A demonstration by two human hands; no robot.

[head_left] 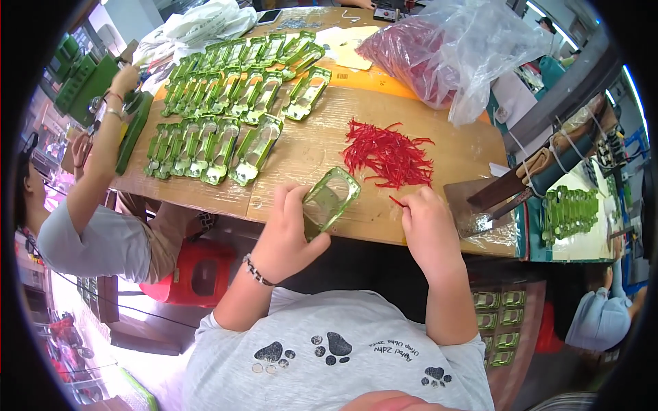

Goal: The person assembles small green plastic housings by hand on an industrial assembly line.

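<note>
Left hand (288,229) holds 1 glossy, curved green frame (347,203).

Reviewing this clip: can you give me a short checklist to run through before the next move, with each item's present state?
1. Left hand has the green frame gripped: ok, held between thumb and fingers above the table edge.
2. Right hand has a single red strip: cannot tell; one tip shows, the fingers hide the rest.
3. Strip and held frame apart: ok, a gap shows between them.
4. Loose strips sorted: not ok, heaped in a jumble beyond the hands.
5. Co-worker's hand away from both hands: ok, far left by the green machine.
</note>
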